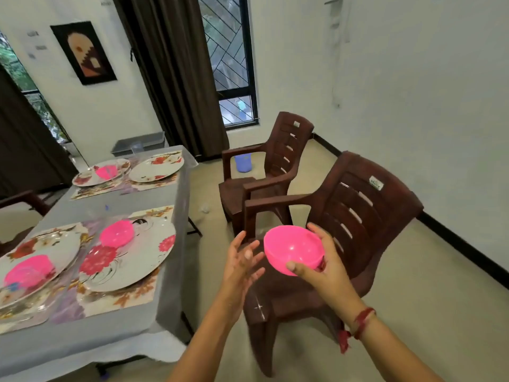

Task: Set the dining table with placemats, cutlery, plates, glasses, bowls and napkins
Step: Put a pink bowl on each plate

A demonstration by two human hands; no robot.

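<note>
While right hand [319,264] grips pink bowl [293,250], left hand [242,259] spreads.

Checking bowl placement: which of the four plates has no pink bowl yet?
The far right plate, at the table's far end nearest the window. The far left plate and both near plates already carry a pink bowl each.

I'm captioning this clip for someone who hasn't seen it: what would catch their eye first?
The bright pink bowl held in the right hand over a brown plastic chair, with the left hand open beside it. Then the table at left, where three matching pink bowls sit on floral plates; the far-right plate has none.
</note>
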